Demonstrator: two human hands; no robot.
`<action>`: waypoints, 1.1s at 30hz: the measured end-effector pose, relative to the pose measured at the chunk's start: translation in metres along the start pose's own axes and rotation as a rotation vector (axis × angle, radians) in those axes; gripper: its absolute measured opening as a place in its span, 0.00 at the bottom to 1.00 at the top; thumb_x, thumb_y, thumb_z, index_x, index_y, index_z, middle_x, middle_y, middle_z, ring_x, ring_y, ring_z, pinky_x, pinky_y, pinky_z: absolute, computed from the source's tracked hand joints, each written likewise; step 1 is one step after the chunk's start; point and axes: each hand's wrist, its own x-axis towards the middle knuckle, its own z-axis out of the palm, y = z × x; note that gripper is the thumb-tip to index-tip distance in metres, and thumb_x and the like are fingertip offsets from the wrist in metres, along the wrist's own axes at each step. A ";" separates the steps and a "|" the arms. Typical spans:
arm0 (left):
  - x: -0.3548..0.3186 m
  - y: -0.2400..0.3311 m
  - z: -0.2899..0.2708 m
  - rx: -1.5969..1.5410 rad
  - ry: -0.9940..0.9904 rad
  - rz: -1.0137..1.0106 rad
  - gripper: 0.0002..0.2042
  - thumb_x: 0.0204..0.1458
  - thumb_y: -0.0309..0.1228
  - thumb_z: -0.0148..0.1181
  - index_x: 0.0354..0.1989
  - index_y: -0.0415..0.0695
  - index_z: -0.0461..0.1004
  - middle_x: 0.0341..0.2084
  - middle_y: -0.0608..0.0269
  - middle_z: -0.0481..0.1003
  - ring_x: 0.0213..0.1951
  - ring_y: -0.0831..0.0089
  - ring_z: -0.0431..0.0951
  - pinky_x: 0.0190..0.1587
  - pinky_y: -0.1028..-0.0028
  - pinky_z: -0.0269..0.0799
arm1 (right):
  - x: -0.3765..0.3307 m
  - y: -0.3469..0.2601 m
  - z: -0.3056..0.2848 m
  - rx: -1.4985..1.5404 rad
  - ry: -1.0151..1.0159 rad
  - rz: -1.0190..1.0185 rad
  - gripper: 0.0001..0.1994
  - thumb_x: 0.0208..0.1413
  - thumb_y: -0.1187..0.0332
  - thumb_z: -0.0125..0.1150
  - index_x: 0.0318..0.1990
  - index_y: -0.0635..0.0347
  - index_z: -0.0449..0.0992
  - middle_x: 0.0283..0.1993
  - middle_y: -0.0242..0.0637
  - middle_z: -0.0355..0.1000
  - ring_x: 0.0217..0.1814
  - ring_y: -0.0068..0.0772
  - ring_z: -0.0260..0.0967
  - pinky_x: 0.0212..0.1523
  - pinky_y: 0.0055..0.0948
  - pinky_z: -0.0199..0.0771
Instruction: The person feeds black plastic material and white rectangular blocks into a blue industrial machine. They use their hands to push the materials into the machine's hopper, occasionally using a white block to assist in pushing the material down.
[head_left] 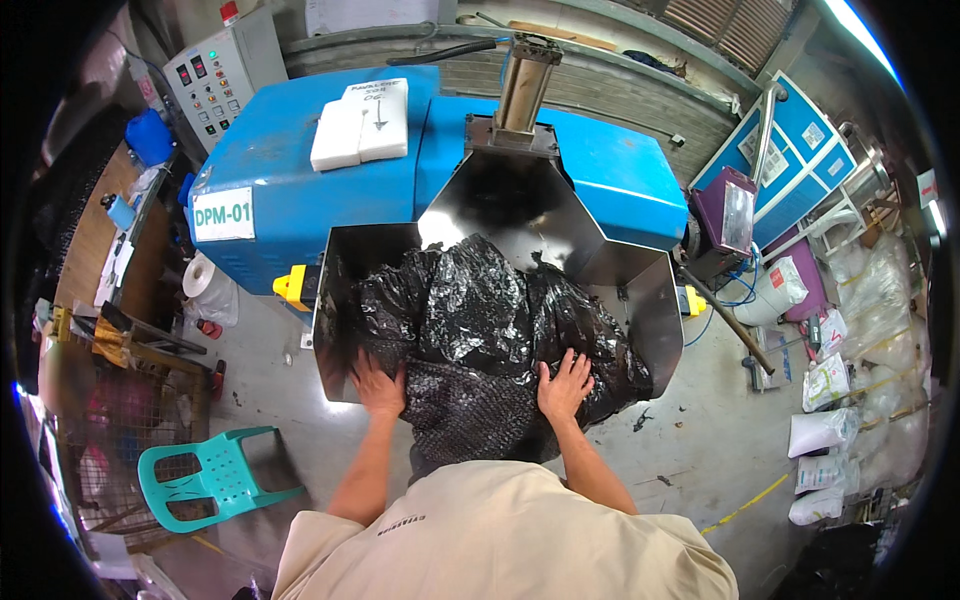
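Note:
A heap of shiny black plastic sheeting (pixel 475 310) fills the metal hopper (pixel 650 290) in front of me and hangs over its near edge toward my body. My left hand (pixel 379 387) lies against the plastic at the left, its fingers stretched forward and slightly apart. On the right side of the heap, my right hand (pixel 565 384) rests with its fingers spread on the plastic. Beyond the heap, the hopper narrows into a dark throat below an upright metal cylinder (pixel 524 90).
A blue machine (pixel 310 140) stands behind the hopper, with white blocks (pixel 380 122) on top. A grey control panel (pixel 215 85) is at the far left. A green plastic chair (pixel 205 480) stands at the near left. Plastic bags (pixel 822 435) line the right, near a leaning metal bar (pixel 728 322).

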 end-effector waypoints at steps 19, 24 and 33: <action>-0.085 0.244 0.021 -0.230 -0.265 0.163 0.67 0.48 0.64 0.68 0.74 0.24 0.30 0.69 0.07 0.26 0.72 0.14 0.28 0.71 0.27 0.28 | 0.003 0.055 -0.002 0.382 -0.222 -0.109 0.44 0.56 0.57 0.71 0.79 0.45 0.55 0.79 0.53 0.53 0.83 0.55 0.46 0.77 0.60 0.46; -0.117 0.276 0.058 -0.069 -0.356 0.153 0.67 0.47 0.72 0.63 0.76 0.28 0.34 0.71 0.11 0.32 0.72 0.13 0.29 0.69 0.22 0.28 | 0.003 0.078 -0.010 0.620 -0.270 -0.175 0.36 0.62 0.62 0.64 0.77 0.48 0.60 0.81 0.50 0.52 0.84 0.53 0.44 0.80 0.51 0.46; -0.126 0.303 0.110 0.286 -0.258 -0.057 0.66 0.38 0.69 0.71 0.74 0.31 0.44 0.71 0.17 0.45 0.73 0.17 0.38 0.70 0.24 0.37 | -0.114 0.285 -0.060 1.140 -0.594 0.205 0.26 0.64 0.57 0.66 0.64 0.63 0.76 0.63 0.47 0.77 0.63 0.42 0.75 0.65 0.39 0.72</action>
